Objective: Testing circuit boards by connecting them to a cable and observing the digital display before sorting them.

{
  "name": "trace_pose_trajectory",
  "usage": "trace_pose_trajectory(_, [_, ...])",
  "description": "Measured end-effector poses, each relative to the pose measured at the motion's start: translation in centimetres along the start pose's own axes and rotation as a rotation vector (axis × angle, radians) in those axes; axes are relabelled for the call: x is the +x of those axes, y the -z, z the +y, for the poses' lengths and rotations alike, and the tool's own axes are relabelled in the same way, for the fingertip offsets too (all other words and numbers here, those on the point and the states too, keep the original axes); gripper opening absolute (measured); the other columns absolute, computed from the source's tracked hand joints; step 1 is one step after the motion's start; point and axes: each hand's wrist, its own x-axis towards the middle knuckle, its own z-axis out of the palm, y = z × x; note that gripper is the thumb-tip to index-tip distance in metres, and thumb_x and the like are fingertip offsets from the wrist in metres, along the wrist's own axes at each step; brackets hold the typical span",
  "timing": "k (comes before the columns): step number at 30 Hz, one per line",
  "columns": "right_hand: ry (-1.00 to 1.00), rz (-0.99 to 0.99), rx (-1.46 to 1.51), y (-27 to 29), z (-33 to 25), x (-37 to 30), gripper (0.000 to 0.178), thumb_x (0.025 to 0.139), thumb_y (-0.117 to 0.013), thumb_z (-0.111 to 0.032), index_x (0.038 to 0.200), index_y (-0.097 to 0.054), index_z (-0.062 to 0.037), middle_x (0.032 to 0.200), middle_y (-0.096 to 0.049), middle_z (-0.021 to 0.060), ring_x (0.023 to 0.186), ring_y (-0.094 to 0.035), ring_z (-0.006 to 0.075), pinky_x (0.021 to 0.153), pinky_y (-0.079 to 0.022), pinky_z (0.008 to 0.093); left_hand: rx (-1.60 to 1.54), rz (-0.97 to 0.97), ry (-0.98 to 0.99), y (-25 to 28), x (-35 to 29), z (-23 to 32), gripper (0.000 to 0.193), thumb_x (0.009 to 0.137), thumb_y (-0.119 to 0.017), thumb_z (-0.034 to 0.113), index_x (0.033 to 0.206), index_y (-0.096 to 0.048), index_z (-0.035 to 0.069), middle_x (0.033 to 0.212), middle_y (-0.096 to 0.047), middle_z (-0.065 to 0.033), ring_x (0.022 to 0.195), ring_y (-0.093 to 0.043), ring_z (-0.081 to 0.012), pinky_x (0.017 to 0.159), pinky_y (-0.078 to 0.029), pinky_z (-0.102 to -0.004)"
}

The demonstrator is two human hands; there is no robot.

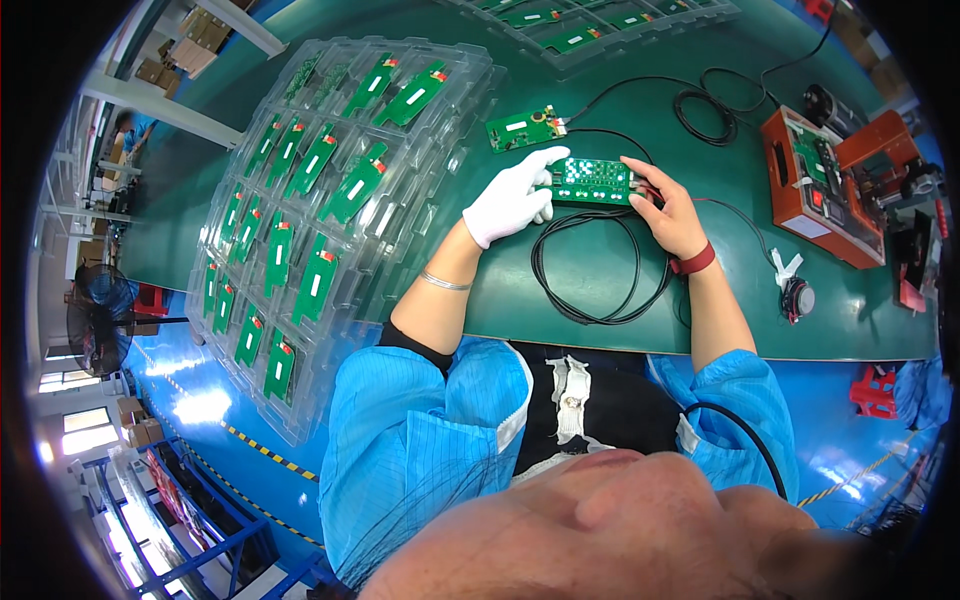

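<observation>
A green circuit board [592, 182] with rows of lit white lights lies level between my hands, above the green tabletop. My left hand [512, 196], in a white glove, grips its left end, the index finger along the upper corner and the other fingers curled. Bare, with a red band at the wrist, my right hand [672, 212] holds the right end between thumb and fingers. Thin wires leave the board there, partly hidden by the fingers. Just beyond lies a second green board [525, 128] with a cable plugged into its right end.
On the left, clear plastic trays [400, 222] hold several green boards. A coiled black cable [540, 272] lies near me, another coil [690, 112] farther back. To the right stand an orange test fixture [805, 190] and a small round speaker [797, 298]. More trayed boards [572, 40] sit at the back.
</observation>
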Motion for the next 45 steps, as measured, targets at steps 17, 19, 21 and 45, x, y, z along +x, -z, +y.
trace_pose_trajectory(17, [0.124,0.149,-0.31,-0.8,-1.1,-0.1,0.055,0.08,-0.07,-0.005,0.134,-0.061,-0.0048,0.112,-0.068,0.0102,0.085,-0.058,0.0173,0.081,-0.05,0.0269,-0.093,0.157,-0.02,-1.7,0.1,-0.1,0.064,0.081,-0.044,-0.008,0.143,-0.051,0.007,0.083,-0.063,-0.0102,0.063,-0.059,-0.0131,0.058,-0.049,-0.0227])
trace_pose_trajectory(19, [0.137,0.16,-0.397,-0.7,-1.1,-0.2,0.055,0.079,-0.071,-0.006,0.133,-0.062,-0.0051,0.111,-0.069,0.0105,0.083,-0.059,0.0177,0.08,-0.05,0.0272,-0.08,0.167,-0.031,-1.9,0.1,-0.1,0.064,0.081,-0.044,-0.008,0.142,-0.052,0.007,0.082,-0.063,-0.0104,0.063,-0.059,-0.013,0.058,-0.049,-0.0226])
trace_pose_trajectory(21, [0.127,0.175,-0.435,-1.0,-1.5,-0.2,0.054,0.079,-0.073,-0.008,0.131,-0.063,-0.0053,0.109,-0.07,0.0103,0.081,-0.059,0.0179,0.078,-0.051,0.0273,-0.093,0.169,-0.023,-1.8,0.0,-0.1,0.064,0.08,-0.044,-0.008,0.142,-0.052,0.007,0.082,-0.063,-0.0107,0.063,-0.059,-0.013,0.058,-0.049,-0.0225])
trace_pose_trajectory(45, [0.096,0.289,-0.475,-1.4,-1.6,-0.1,0.045,0.074,-0.082,-0.022,0.116,-0.072,-0.0069,0.093,-0.073,0.0048,0.07,-0.062,0.0163,0.067,-0.052,0.0267,-0.02,0.075,-0.042,-3.0,-0.5,0.7,0.071,0.081,-0.049,-0.004,0.151,-0.038,0.009,0.12,-0.058,-0.0176,0.088,-0.063,-0.0202,0.075,-0.053,-0.0262])
